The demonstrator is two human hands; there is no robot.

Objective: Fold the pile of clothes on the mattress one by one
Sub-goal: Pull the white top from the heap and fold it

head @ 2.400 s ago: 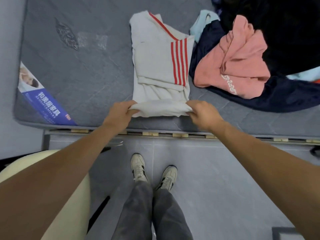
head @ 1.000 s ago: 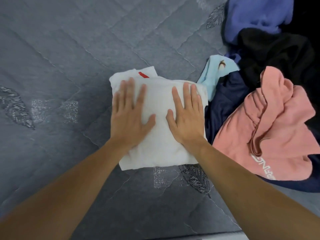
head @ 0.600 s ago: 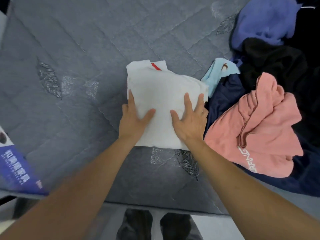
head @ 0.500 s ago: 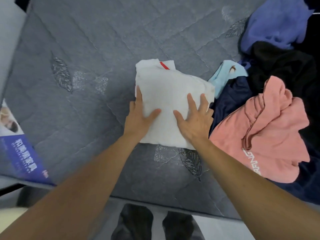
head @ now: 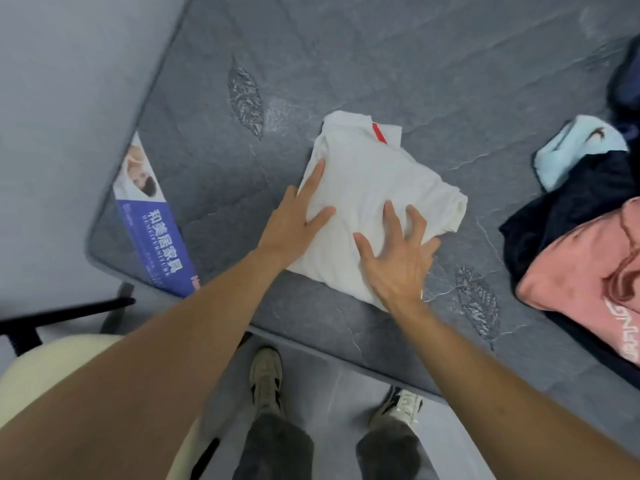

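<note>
**On the mattress corner: flat palms on the folded white top**

On the mattress [head: 398, 64], just in from its near corner, the white folded garment [head: 374, 188] sits as a compact packet, a sliver of red trim showing at its far edge. My left hand [head: 294, 220] lies along the packet's left side, fingers straight and flat on the cloth, gripping nothing. My right hand [head: 398, 258] presses the packet's near right corner with fingers spread and slightly arched, and I'd judge this grip too is only pushing down, not pinching.

To finish this step well, I reckon I should keep both palms low and press evenly, so the layers under the packet stay squared and that right edge, which bulges a bit, settles flat. Lifting off straight up should avoid dragging the top layer.

Right of the packet, well apart from it, waits the unfolded pile: a pink sweatshirt [head: 581, 271] lying on a dark navy garment [head: 561, 209], with a light blue piece [head: 575, 147] peeking out behind. Left of the packet, a printed label [head: 152, 220] covers the mattress corner.

No baskets or boxes in sight; nothing here holds anything.
</note>
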